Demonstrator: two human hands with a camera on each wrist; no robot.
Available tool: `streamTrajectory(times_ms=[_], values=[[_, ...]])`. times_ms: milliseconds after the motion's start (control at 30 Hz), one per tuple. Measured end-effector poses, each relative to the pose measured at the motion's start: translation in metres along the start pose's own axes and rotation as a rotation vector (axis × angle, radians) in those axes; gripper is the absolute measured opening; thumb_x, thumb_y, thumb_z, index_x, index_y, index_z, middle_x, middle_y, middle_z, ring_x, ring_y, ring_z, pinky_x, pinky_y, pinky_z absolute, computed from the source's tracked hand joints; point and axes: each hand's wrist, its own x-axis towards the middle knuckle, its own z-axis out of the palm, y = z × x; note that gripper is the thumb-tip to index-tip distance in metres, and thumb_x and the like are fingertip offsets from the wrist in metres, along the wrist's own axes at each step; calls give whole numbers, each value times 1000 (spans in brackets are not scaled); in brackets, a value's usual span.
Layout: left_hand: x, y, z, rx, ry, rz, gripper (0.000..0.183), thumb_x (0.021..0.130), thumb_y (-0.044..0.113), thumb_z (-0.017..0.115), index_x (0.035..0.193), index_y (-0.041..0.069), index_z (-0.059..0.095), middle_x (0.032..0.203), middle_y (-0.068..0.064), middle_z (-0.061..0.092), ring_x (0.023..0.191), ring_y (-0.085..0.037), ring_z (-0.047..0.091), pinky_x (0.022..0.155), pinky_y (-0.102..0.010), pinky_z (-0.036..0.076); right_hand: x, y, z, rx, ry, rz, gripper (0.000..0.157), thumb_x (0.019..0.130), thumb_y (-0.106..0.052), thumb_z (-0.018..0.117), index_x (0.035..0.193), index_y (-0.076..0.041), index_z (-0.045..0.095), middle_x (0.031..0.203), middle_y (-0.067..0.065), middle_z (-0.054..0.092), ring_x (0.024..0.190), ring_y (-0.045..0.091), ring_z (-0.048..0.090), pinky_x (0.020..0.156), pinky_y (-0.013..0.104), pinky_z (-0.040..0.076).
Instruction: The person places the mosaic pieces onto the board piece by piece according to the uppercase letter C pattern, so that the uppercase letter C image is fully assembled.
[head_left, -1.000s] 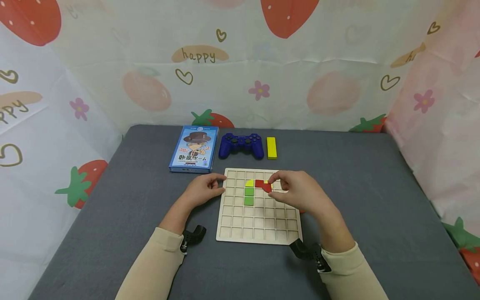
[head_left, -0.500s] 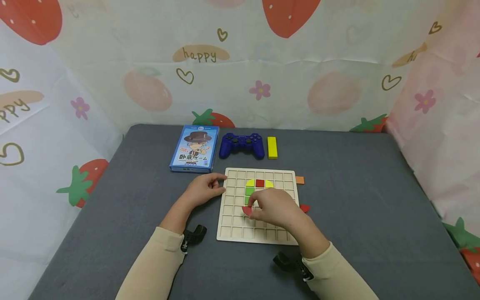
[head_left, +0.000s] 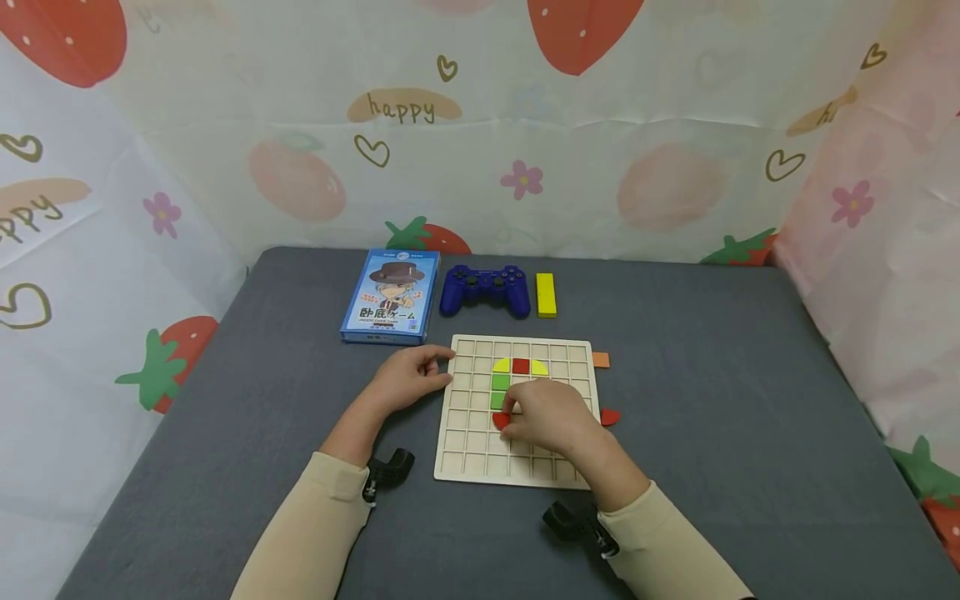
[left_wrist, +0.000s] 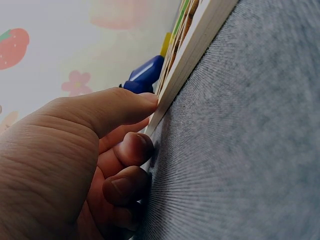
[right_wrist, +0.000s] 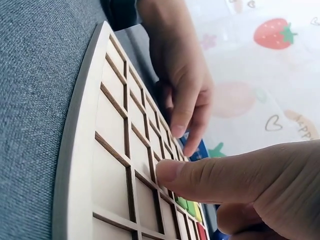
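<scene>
A square wooden grid board (head_left: pixel 457 467) lies on the grey tabletop. My left hand (head_left: pixel 405 379) is at its left side, thumb and index finger spread apart and touching the edge; in the left wrist view the thumb tip (left_wrist: pixel 147 98) meets the board's side. Over the board, my right hand (head_left: pixel 551 417) pinches a red quarter-circle piece (head_left: pixel 500 422) at the cell just below two green squares (head_left: pixel 499 392). Above them run a yellow rounded piece (head_left: pixel 502 365), a red square (head_left: pixel 521 366) and another yellow rounded piece (head_left: pixel 538 367). The right wrist view hides the red quarter-circle behind my thumb.
By the board's right edge lie an orange square (head_left: pixel 601 360) and another red piece (head_left: pixel 611 417). Behind the board are a blue game box (head_left: pixel 390 300), a blue game controller (head_left: pixel 485 290) and a yellow block (head_left: pixel 546 296). A printed fabric backdrop surrounds the table.
My right hand has carried the red quarter-circle from the upper right of the board down and left to the cell under the green squares. The left hand stays at the board's edge.
</scene>
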Motion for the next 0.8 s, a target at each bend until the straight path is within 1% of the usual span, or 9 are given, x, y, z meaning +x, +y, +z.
streamTrajectory(times_ms=[233, 433, 533, 600, 700, 800], values=[[0, -1, 0, -5, 1, 3, 39, 95, 19, 75, 132, 9, 69, 73, 1, 55, 59, -15, 45, 63, -34, 37, 3, 1, 3, 24, 12, -4, 16, 83, -30, 87, 84, -23, 72, 75, -11, 63, 68, 11, 55, 61, 34, 46], [1, 0, 0, -5, 4, -3, 39, 94, 19, 75, 132, 9, 70, 73, 1, 55, 59, -15, 45, 64, -34, 37, 4, 3, 2, 50, 35, -22, 20, 81, -31, 89, 78, -27, 70, 77, -13, 63, 70, 11, 56, 63, 34, 47], [1, 0, 0, -5, 3, -4, 39, 94, 19, 75, 132, 9, 70, 73, 1, 55, 60, -15, 45, 65, -34, 37, 2, 4, -2, 60, 45, -8, 19, 82, -34, 88, 78, -29, 71, 76, -15, 64, 70, 10, 56, 61, 33, 46], [1, 1, -1, -2, 2, -3, 39, 94, 19, 75, 132, 9, 69, 72, 1, 55, 60, -15, 45, 65, -34, 37, 0, 4, -7, 71, 55, 1, 17, 82, -35, 87, 80, -29, 72, 71, -12, 62, 66, 11, 54, 58, 32, 44], [0, 1, -1, 0, 1, -2, 39, 95, 19, 75, 132, 9, 69, 72, 1, 54, 59, -15, 45, 64, -34, 37, -5, 6, -16, 89, 80, 13, 15, 85, -34, 85, 85, -26, 73, 65, -8, 57, 61, 13, 50, 55, 32, 40], [0, 1, 0, 0, 0, -4, 39, 94, 19, 75, 132, 9, 69, 73, 1, 55, 59, -15, 45, 64, -34, 37, -10, 10, -27, 112, 104, 28, 15, 87, -32, 83, 91, -22, 74, 66, -5, 54, 59, 15, 47, 55, 32, 37]])
